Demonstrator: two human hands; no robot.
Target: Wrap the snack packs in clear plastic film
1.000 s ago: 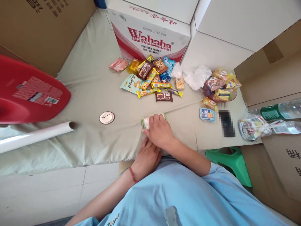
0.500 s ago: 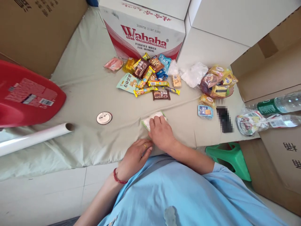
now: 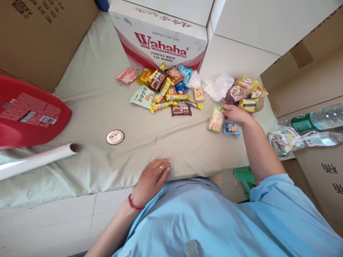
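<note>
My right hand [image 3: 237,113] is closed on one end of a small green-and-cream snack packet [image 3: 215,119], at the right part of the cloth. Just below my fingers lies a blue snack packet [image 3: 232,129]. Beyond the hand is a heap of yellow and brown wrapped snacks [image 3: 246,91], with a crumpled clear plastic bag [image 3: 219,86] to its left. My left hand [image 3: 154,176] lies flat, palm down, at the table's front edge. It wears a ring, its fingers are stretched out, and it holds nothing.
Several packaged snacks [image 3: 168,89] are piled before a Wahaha carton [image 3: 160,43]. A round pin badge [image 3: 115,137], a white tube [image 3: 40,160] and a red container [image 3: 32,110] occupy the left. Plastic bottles [image 3: 321,119] lie far right; a green stool [image 3: 242,175] stands below.
My right hand has carried the green-and-cream snack packet from the front middle to the right, near the blue packet. My left hand has stayed in place.
</note>
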